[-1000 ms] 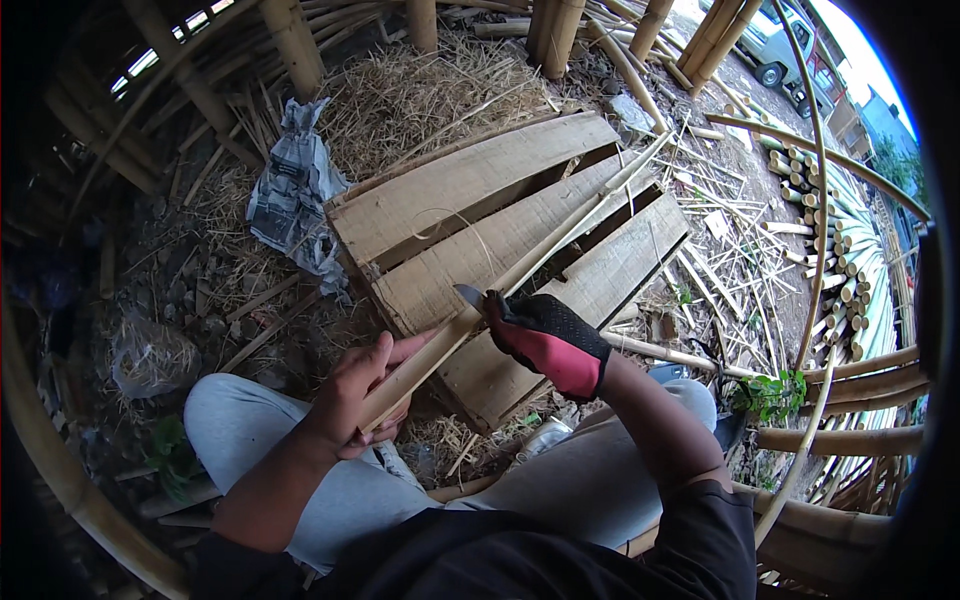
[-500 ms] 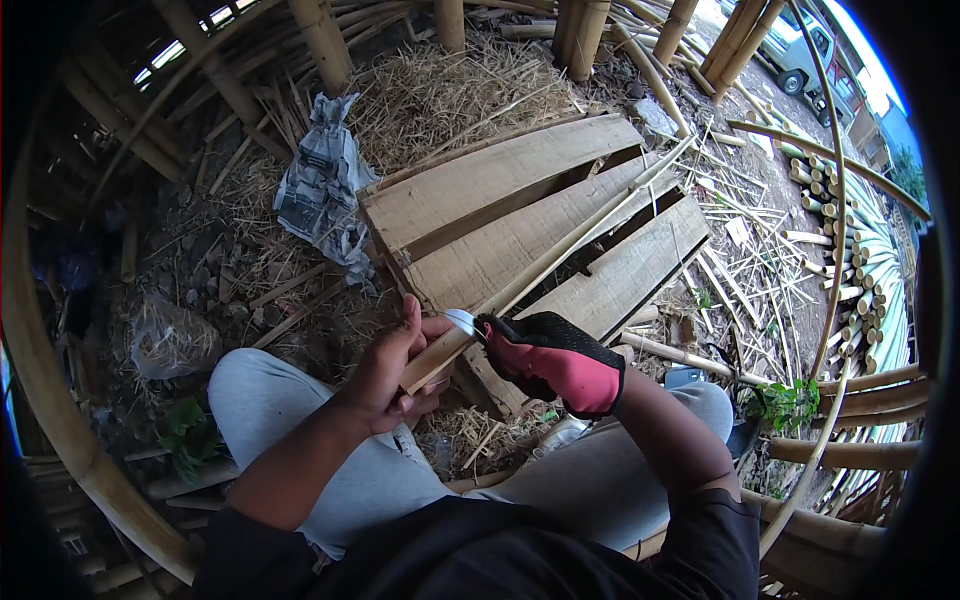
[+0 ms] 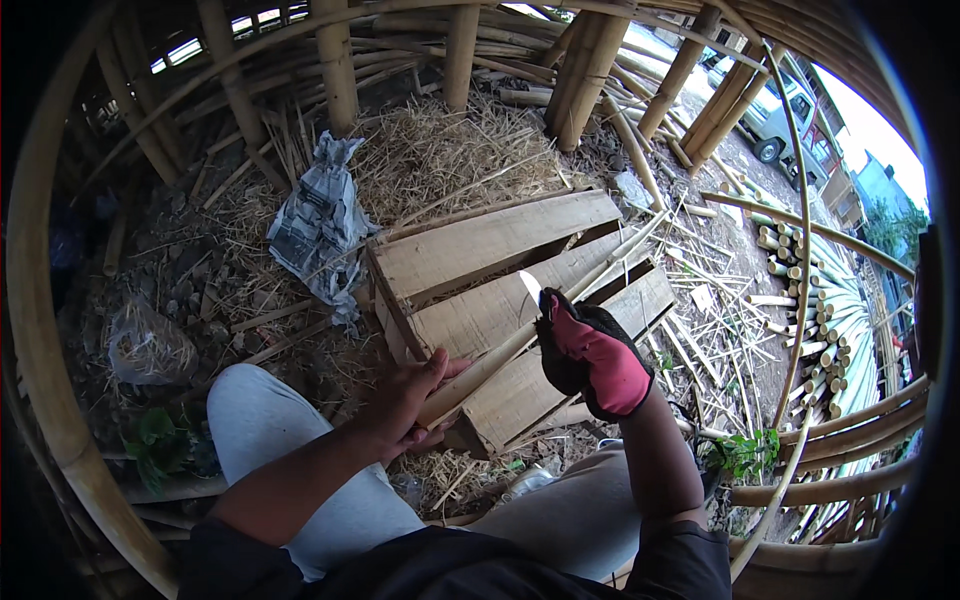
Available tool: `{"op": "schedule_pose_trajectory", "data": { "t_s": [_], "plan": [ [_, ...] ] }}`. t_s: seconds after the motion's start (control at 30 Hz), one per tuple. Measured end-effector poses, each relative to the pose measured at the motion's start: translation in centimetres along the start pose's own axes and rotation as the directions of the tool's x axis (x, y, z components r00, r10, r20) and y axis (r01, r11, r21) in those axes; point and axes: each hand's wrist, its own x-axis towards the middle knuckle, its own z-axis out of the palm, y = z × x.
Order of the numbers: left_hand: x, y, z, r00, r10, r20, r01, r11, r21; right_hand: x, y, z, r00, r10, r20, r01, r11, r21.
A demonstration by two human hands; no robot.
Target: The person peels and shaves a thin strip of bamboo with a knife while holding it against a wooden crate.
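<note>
At nine o'clock a clear plastic bag [image 3: 150, 343] lies on the littered ground, with crumpled newspaper [image 3: 320, 228] at ten. The bare left hand [image 3: 408, 398], toward seven, is closed round the near end of a split-bamboo strip [image 3: 487, 368]. The strip slants over a slatted wooden crate [image 3: 480, 310] at the centre, its far end pointing between one and two. The right hand [image 3: 598, 358], toward four in a black-and-red glove, is clenched round a knife [image 3: 529, 289], blade tip toward eleven; whether the glove touches the strip cannot be told. Cut bamboo poles [image 3: 835, 325] are stacked at three.
</note>
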Motion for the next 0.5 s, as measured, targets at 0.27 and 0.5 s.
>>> {"op": "schedule_pose_trajectory", "data": {
  "t_s": [0.27, 0.5],
  "plan": [
    [-0.6, -0.2, -0.6, 0.997, 0.03, 0.073, -0.03, 1.0, 0.005, 7.8, -10.1, 1.0, 0.988, 0.145, -0.061, -0.143, 0.989, 0.032],
    [-0.5, 0.2, -0.4, 0.999, 0.015, 0.04, -0.015, 1.0, 0.011, 12.2, -15.2, 3.4, 0.988, 0.072, 0.138, 0.063, 0.623, -0.78]
  ]
}}
